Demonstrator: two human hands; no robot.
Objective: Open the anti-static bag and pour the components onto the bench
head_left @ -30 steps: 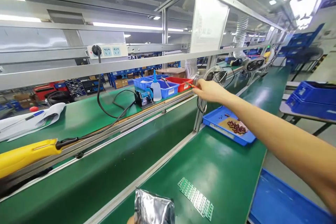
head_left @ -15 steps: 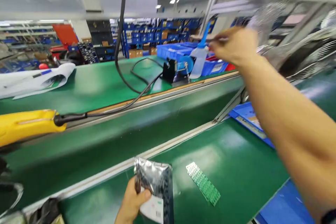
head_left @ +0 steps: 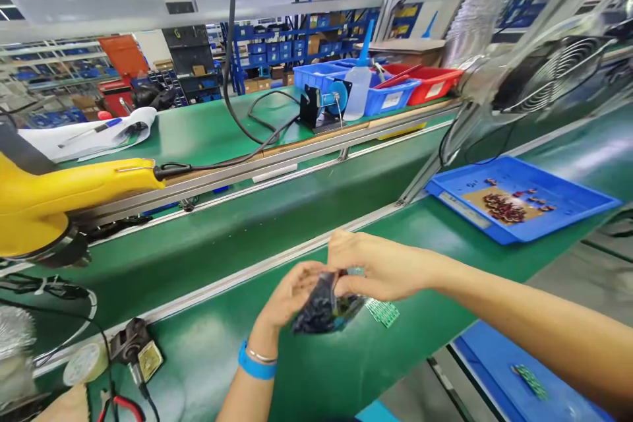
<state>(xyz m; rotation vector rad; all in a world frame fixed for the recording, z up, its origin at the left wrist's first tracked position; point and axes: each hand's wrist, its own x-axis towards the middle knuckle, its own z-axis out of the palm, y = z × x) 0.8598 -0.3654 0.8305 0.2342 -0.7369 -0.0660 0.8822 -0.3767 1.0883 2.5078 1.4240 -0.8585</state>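
Note:
Both my hands meet over the near green bench. My left hand [head_left: 291, 293], with a blue wristband, grips a shiny dark foil bag [head_left: 324, 308] from the left. My right hand [head_left: 378, 267] pinches the top of the same bag from the right. A small green circuit-board panel [head_left: 383, 311] lies on the bench just right of the bag, partly hidden by my right hand.
A blue tray [head_left: 519, 204] with small brown parts lies at right. A yellow tool [head_left: 64, 194] rests at left, with a soldering stand [head_left: 136, 349] below it. Across the conveyor [head_left: 277, 224] stand blue and red bins [head_left: 390, 89], a bottle [head_left: 359, 82] and a fan [head_left: 554, 72].
My right hand has come back from the far bins to the foil bag in my left hand. The view has dropped toward the near bench.

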